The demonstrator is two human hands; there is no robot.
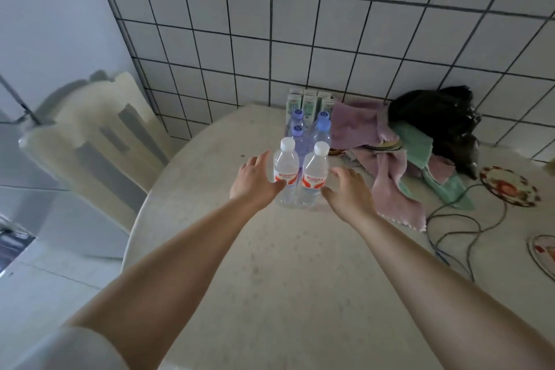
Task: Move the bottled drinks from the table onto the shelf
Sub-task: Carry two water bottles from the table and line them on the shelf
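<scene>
A round, pale, speckled surface (285, 264) stands against a wall of white tiles (330, 39) with dark grout. A cream plastic chair (90, 141) sits at its left edge. Two clear bottles with white caps and red labels (300, 177) stand upright side by side near the middle, with bluish-capped bottles (309, 132) just behind and small cartons (309, 100) at the wall. The left hand (255, 180) touches the left bottle, fingers spread; the right hand (345, 189) hovers just beside the right one, fingers loosely spread. Pink and green cloths (390, 165), a dark bag (435, 120), a cable (456, 228) and patterned plates (510, 186) lie to the right.
</scene>
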